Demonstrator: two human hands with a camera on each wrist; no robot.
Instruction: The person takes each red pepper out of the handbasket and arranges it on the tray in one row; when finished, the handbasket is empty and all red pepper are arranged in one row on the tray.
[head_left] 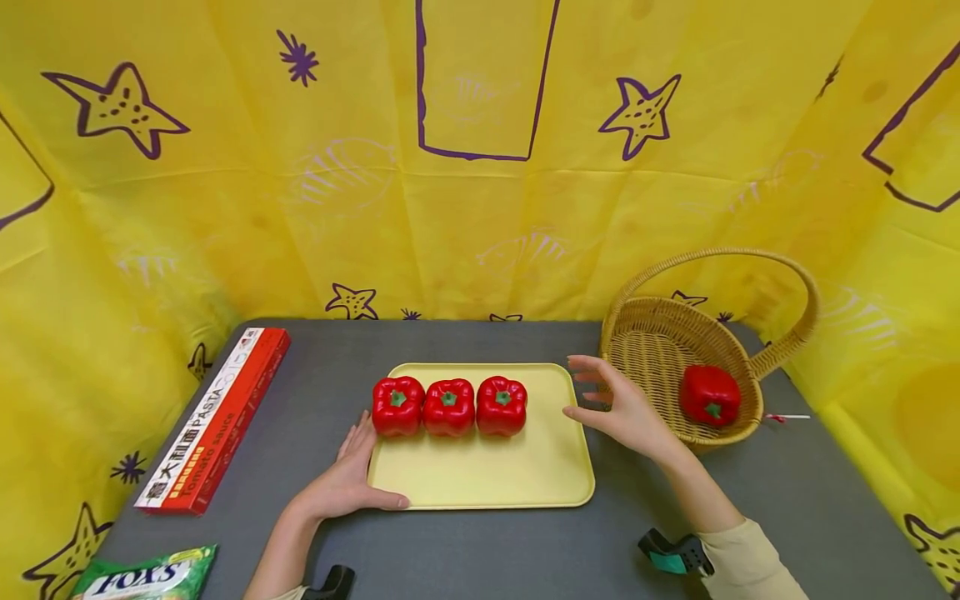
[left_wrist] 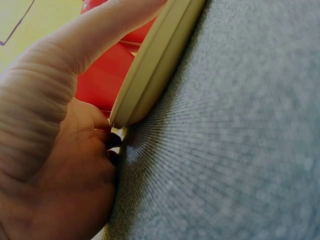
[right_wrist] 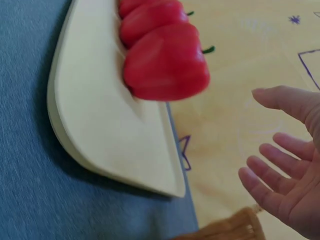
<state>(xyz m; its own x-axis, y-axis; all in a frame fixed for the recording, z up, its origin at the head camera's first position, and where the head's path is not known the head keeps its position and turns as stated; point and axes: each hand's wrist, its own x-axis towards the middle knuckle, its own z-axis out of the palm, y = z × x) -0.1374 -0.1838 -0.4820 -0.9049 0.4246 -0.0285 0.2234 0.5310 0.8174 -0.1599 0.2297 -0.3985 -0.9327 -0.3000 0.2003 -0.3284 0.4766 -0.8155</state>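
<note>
Three red bell peppers (head_left: 449,407) with green stems stand in a row on the left half of a pale yellow tray (head_left: 480,475). My left hand (head_left: 348,475) rests at the tray's left end, its thumb along the front left rim and its fingers by the left edge. In the left wrist view the thumb lies against the tray wall (left_wrist: 155,60). My right hand (head_left: 622,408) hovers over the tray's right end, fingers spread, holding nothing. Beside it, a wicker basket (head_left: 648,358) with a tall handle contains one more red bell pepper (head_left: 710,395).
A red and white pasta box (head_left: 213,421) lies at the left of the grey table (head_left: 480,554). A green Fox's bag (head_left: 150,575) is at the front left corner. A thin white stick (head_left: 787,416) pokes out beside the basket. Yellow patterned cloth (head_left: 480,208) surrounds the table.
</note>
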